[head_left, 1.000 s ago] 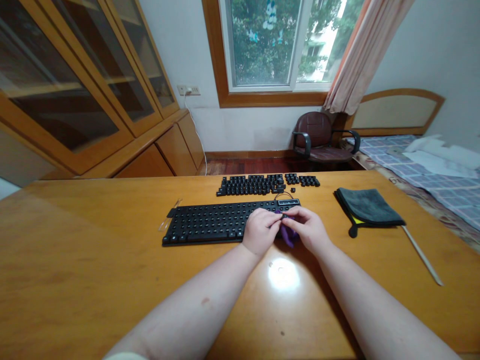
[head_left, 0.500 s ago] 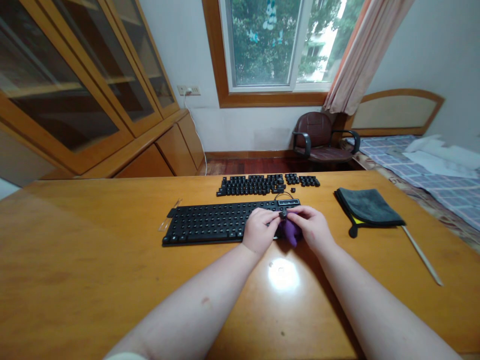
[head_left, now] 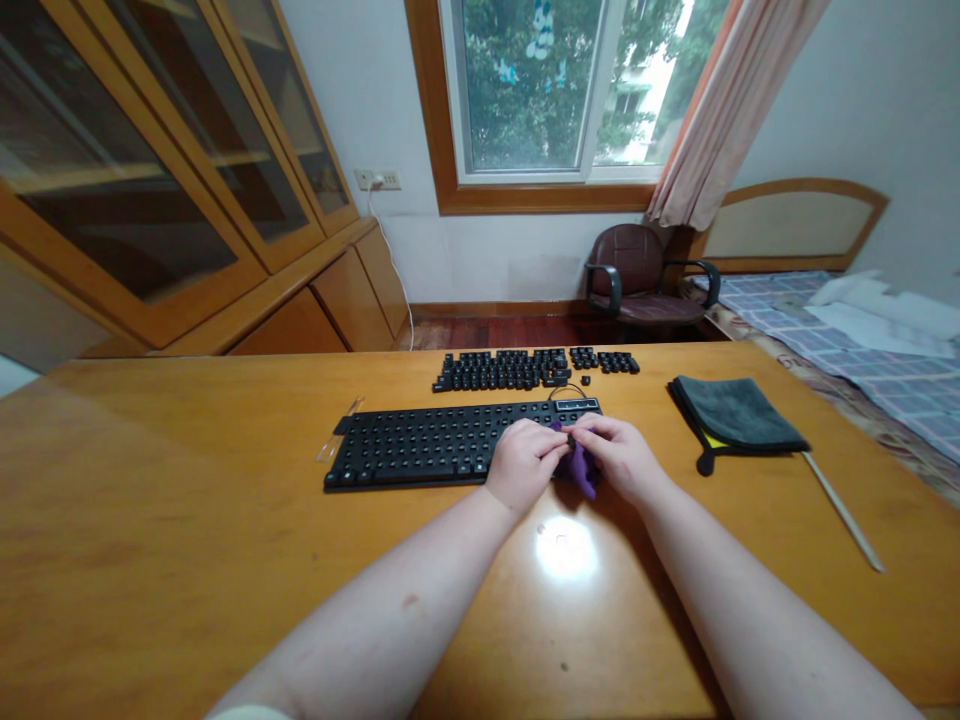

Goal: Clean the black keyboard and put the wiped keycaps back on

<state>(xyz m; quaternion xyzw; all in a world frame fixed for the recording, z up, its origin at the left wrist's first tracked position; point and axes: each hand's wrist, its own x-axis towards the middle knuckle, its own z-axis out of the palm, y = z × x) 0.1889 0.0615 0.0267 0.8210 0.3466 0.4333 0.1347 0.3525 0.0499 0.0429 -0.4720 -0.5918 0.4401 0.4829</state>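
Note:
Over the right end of a black keyboard point(head_left: 420, 445), my two hands meet with their fingers pinched. My left hand point(head_left: 527, 460) is closed on a small dark keycap point(head_left: 571, 441), mostly hidden between the fingertips. A purple cloth point(head_left: 581, 475) is bunched in my right hand point(head_left: 616, 455), pressed against the keycap, its loose end hanging down. Many of the keyboard's positions show bare stems, with a few caps along its front edge. Behind the keyboard lie rows of loose black keycaps point(head_left: 502, 370), with one keycap point(head_left: 586, 380) apart from them.
A folded grey cloth point(head_left: 739, 415) lies on the right of the wooden table point(head_left: 187, 530), a thin pale stick point(head_left: 844, 512) poking out from it. By the keyboard's left end is a clear wire-like tool point(head_left: 330, 445). A brown chair point(head_left: 637, 275) stands beyond the table.
The fingers have turned the keycap and drawn the purple cloth more over it, so less of the cap shows. The cloth's hanging end has shifted slightly. Everything else stays in place.

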